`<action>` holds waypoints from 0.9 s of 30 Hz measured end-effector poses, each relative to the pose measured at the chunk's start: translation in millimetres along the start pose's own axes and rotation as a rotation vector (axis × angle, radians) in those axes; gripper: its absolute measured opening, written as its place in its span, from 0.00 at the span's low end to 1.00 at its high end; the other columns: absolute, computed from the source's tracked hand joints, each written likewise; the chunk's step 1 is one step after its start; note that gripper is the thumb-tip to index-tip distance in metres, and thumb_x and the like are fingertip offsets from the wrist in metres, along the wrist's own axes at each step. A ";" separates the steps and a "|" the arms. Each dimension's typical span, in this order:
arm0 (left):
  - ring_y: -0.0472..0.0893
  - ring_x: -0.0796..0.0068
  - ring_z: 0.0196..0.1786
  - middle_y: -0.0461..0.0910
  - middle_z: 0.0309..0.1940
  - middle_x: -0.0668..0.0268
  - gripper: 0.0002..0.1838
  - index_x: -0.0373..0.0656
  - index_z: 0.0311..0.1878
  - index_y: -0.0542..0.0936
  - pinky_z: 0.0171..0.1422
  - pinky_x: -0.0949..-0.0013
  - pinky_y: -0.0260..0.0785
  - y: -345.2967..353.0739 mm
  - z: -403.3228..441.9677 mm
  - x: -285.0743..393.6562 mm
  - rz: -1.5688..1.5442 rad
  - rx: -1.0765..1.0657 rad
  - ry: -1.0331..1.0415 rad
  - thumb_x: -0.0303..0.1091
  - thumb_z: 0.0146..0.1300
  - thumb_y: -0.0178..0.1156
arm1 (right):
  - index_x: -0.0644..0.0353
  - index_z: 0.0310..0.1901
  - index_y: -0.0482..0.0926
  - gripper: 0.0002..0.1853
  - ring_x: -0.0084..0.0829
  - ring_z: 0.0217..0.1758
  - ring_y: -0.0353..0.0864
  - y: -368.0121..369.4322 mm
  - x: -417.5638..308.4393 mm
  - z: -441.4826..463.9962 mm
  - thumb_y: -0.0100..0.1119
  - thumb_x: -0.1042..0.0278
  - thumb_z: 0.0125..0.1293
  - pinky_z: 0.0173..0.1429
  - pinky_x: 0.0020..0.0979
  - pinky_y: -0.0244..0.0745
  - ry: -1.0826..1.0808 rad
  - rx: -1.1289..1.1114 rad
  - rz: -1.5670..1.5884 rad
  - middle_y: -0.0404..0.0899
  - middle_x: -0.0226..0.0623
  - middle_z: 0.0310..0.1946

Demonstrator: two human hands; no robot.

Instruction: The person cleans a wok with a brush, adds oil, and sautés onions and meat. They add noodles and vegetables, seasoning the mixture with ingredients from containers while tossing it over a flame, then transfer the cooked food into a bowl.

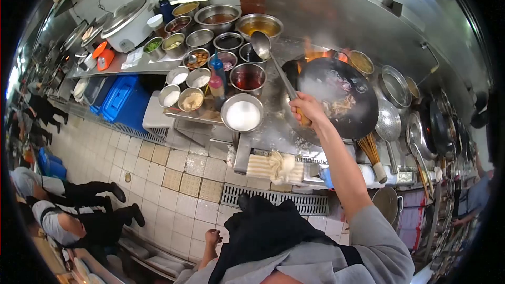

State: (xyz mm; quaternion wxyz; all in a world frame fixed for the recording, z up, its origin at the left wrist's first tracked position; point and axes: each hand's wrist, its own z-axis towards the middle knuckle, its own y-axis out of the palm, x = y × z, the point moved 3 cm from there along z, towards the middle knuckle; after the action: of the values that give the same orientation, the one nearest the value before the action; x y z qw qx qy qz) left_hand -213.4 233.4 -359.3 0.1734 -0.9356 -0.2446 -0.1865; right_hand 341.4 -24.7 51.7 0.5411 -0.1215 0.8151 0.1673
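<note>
My right hand (307,110) is closed round the wooden-ended handle of a ladle (261,45). The ladle's bowl is raised over the edge of the sauce pots, near a pot of yellow liquid (259,25). Just right of that hand, a black wok (363,107) stands tilted on the stove, with steaming sliced food (342,105) and purplish pieces inside. Flames (314,55) rise behind its far rim. Down by my left side hangs my left hand (213,237), fingers curled in, away from the stove; whether anything small is inside them is hidden.
Left of the wok stand several seasoning bowls, including one of white powder (242,114), and squeeze bottles (217,81). A bamboo brush (371,157), a perforated skimmer (388,121) and a folded towel (276,168) lie nearby. Two people (68,221) are behind at left.
</note>
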 end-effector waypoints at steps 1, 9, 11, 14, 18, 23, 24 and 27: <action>0.81 0.64 0.22 0.76 0.23 0.61 0.16 0.37 0.51 0.74 0.24 0.61 0.76 -7.6 -4.0 0.5 -0.027 -0.001 -0.007 0.28 0.60 0.60 | 0.59 0.38 0.70 0.05 0.21 0.13 0.68 11.2 -2.3 15.4 0.55 0.75 0.62 0.16 0.25 0.63 0.013 -0.011 -0.056 0.71 0.28 0.20; 0.79 0.64 0.21 0.75 0.21 0.60 0.10 0.34 0.44 0.76 0.24 0.62 0.76 -40.2 -17.2 -30.6 -0.127 0.073 -0.039 0.28 0.60 0.57 | 0.57 0.35 0.70 0.04 0.20 0.14 0.68 48.1 5.2 57.0 0.56 0.74 0.62 0.14 0.26 0.62 0.126 0.094 -0.078 0.71 0.28 0.19; 0.79 0.64 0.21 0.75 0.20 0.59 0.10 0.34 0.43 0.76 0.24 0.61 0.76 -43.0 -16.1 -33.1 -0.046 0.032 -0.040 0.28 0.60 0.56 | 0.55 0.31 0.69 0.06 0.20 0.13 0.66 49.0 9.0 54.7 0.56 0.72 0.63 0.14 0.25 0.60 0.146 0.084 0.131 0.69 0.26 0.18; 0.80 0.62 0.21 0.75 0.21 0.59 0.11 0.34 0.43 0.77 0.24 0.59 0.77 -43.3 -12.1 -24.4 0.051 0.018 0.020 0.29 0.60 0.56 | 0.52 0.26 0.67 0.11 0.20 0.11 0.63 45.2 18.8 50.4 0.54 0.67 0.66 0.12 0.24 0.57 0.177 -0.025 0.496 0.65 0.24 0.14; 0.81 0.63 0.23 0.77 0.24 0.59 0.12 0.36 0.47 0.76 0.25 0.59 0.78 -38.6 -4.8 9.4 0.126 0.004 0.088 0.29 0.61 0.56 | 0.50 0.24 0.66 0.15 0.20 0.09 0.59 25.9 32.1 20.7 0.49 0.60 0.70 0.11 0.23 0.54 0.204 -0.275 0.851 0.59 0.20 0.11; 0.82 0.64 0.26 0.78 0.29 0.60 0.14 0.37 0.51 0.74 0.27 0.61 0.79 -29.5 13.1 40.6 -0.072 0.033 0.070 0.29 0.63 0.57 | 0.53 0.28 0.68 0.13 0.18 0.11 0.60 -24.7 57.6 -65.9 0.48 0.62 0.72 0.11 0.23 0.56 0.047 -0.291 1.058 0.61 0.21 0.14; 0.81 0.64 0.25 0.78 0.28 0.59 0.14 0.35 0.51 0.74 0.27 0.61 0.78 -24.4 13.5 47.7 -0.075 0.036 0.088 0.29 0.63 0.56 | 0.54 0.31 0.69 0.09 0.18 0.11 0.61 -37.8 59.0 -84.7 0.49 0.64 0.71 0.11 0.23 0.56 0.019 -0.186 0.988 0.62 0.23 0.16; 0.80 0.65 0.24 0.77 0.25 0.59 0.13 0.33 0.49 0.75 0.27 0.62 0.77 -6.0 -2.0 60.2 -0.077 0.046 0.134 0.29 0.63 0.54 | 0.54 0.47 0.66 0.09 0.19 0.12 0.64 -85.5 66.1 -135.2 0.53 0.71 0.68 0.12 0.25 0.59 -0.028 0.068 0.815 0.68 0.30 0.23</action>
State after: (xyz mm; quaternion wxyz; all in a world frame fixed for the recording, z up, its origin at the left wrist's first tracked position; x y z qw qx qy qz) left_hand -168.2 261.1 -330.1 0.2035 -0.9067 -0.2726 -0.2493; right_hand 234.6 -158.7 27.1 0.4451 0.2316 0.7942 0.3428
